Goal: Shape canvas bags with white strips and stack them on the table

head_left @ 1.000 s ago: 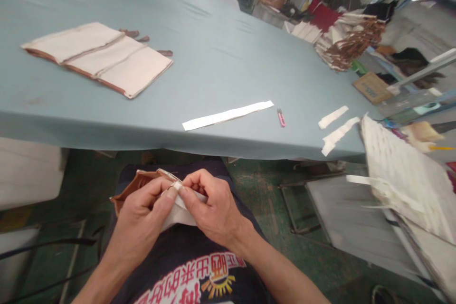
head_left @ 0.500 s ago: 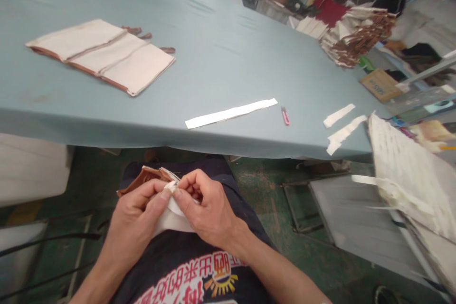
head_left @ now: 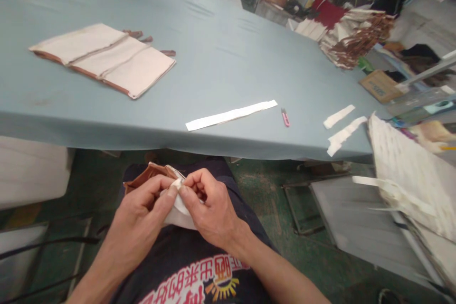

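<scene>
Over my lap, my left hand and my right hand meet, both pinching a small piece of white fabric. The thumbs and forefingers press together at its top edge. A brown leather piece with a white lining lies under my left fingers, partly hidden. Both hands are below the near edge of the blue-grey table.
On the table lie a row of cream cloth pieces with brown edges, a long white strip, a small pink thread snipper and short white strips. A stack of white sheets is at right. Piles of bags stand far back.
The hands stay pinched on the white fabric and shifted slightly right and down in view. The brown piece shows a little less behind the left hand.
</scene>
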### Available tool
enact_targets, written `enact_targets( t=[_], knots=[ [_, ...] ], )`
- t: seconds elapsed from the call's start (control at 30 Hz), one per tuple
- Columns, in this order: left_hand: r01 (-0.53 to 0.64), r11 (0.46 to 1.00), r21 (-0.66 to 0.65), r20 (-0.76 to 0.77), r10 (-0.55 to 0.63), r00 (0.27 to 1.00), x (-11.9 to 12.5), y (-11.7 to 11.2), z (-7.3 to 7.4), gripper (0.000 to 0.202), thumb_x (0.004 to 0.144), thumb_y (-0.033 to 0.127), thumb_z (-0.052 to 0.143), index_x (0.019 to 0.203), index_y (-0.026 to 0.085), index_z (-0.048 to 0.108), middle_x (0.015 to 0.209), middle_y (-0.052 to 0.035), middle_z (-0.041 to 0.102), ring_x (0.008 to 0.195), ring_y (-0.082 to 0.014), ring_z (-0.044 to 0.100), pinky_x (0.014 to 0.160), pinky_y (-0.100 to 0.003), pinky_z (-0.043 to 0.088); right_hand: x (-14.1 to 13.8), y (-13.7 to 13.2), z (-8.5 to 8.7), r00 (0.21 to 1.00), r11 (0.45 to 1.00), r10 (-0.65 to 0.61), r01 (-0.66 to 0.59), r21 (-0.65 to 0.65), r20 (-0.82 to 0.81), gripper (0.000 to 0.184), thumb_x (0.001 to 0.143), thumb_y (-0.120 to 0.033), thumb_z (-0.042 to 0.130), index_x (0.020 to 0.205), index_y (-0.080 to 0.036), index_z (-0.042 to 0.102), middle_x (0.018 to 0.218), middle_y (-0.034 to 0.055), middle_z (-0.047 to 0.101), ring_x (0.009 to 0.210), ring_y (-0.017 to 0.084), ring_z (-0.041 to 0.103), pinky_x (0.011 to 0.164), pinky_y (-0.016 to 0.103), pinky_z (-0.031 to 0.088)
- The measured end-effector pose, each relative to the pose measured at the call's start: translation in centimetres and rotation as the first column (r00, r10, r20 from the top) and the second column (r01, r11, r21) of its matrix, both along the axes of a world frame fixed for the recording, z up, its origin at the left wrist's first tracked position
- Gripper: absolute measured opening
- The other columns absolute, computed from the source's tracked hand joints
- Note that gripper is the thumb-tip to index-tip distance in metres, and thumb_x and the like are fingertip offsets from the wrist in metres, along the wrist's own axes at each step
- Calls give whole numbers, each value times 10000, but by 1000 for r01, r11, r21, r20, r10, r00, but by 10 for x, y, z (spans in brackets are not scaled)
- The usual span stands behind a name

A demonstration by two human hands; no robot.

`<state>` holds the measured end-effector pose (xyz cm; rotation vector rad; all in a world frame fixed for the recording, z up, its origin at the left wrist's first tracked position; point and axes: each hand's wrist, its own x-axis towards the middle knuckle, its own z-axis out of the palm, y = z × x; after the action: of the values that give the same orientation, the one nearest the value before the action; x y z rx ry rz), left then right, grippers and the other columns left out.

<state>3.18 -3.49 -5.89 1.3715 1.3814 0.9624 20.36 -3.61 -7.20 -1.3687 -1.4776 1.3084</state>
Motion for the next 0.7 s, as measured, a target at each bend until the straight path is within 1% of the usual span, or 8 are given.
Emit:
enact_targets(
  t=[0.17, 0.27, 0.33, 0.4, 0.47, 0.57, 0.63, 0.7],
  knots=[
    [-21, 987, -160, 157, 46, 987, -4, -3, -13, 398, 893, 579, 822, 733, 222, 752, 727, -17, 737, 594, -174, 629, 511, -223, 505, 0, -4, 3, 997, 1000, 0, -1, -20, -78, 256, 1004, -484, 661, 1001, -237, 598, 760, -41, 636, 616, 120, 551, 600, 245, 454],
    [-76, 976, -204, 214, 120, 969, -6, -5, -17, 455, 846, 620, 874, 700, 216, 724, 728, -15, 727, 588, -162, 601, 498, -216, 484, -1, -9, 2, 986, 997, -1, -11, -74, -168, 293, 987, -504, 690, 1058, -239, 589, 743, -58, 611, 586, 110, 522, 560, 228, 426],
    [-98, 968, -229, 228, 151, 962, -5, -4, -16, 442, 811, 607, 895, 689, 215, 730, 716, -15, 728, 573, -159, 591, 490, -219, 474, 1, -12, 1, 982, 994, 1, -22, -105, -190, 337, 971, -531, 723, 1077, -240, 591, 709, -76, 587, 555, 103, 484, 534, 223, 387],
    [-117, 963, -244, 234, 175, 956, -3, -1, -16, 414, 778, 583, 900, 675, 219, 732, 698, -15, 734, 557, -160, 597, 484, -225, 473, 4, -14, 2, 988, 991, 18, -38, -130, -152, 324, 976, -532, 725, 1049, -242, 603, 680, -81, 580, 539, 101, 463, 528, 227, 358],
    [-156, 954, -254, 228, 216, 949, 1, 3, -17, 399, 744, 561, 900, 645, 221, 715, 673, -12, 731, 532, -158, 586, 466, -230, 457, 9, -16, 6, 998, 991, 41, -48, -128, -56, 269, 992, -496, 705, 971, -247, 607, 663, -74, 577, 540, 105, 458, 541, 240, 344],
    [-209, 944, -256, 220, 267, 938, 7, 9, -19, 383, 704, 538, 896, 632, 214, 703, 711, -20, 754, 550, -151, 582, 480, -231, 466, 13, -21, 13, 992, 997, 67, -61, -55, 107, 256, 1028, -438, 655, 867, -250, 590, 660, -55, 566, 550, 118, 464, 578, 271, 333],
    [-205, 942, -265, 228, 268, 936, 9, 13, -19, 382, 691, 537, 894, 645, 206, 709, 748, -30, 774, 580, -150, 593, 506, -227, 486, 13, -28, 15, 979, 994, 109, -109, -11, 169, 304, 1070, -419, 610, 822, -248, 571, 658, -43, 559, 552, 127, 471, 590, 288, 330],
    [-180, 942, -282, 236, 250, 939, 10, 15, -18, 378, 689, 535, 903, 672, 200, 729, 719, -26, 763, 560, -143, 574, 490, -218, 466, 13, -38, 13, 960, 979, 194, -203, 21, 204, 338, 1115, -395, 551, 815, -243, 588, 683, -22, 604, 576, 140, 521, 610, 296, 357]
  ],
)
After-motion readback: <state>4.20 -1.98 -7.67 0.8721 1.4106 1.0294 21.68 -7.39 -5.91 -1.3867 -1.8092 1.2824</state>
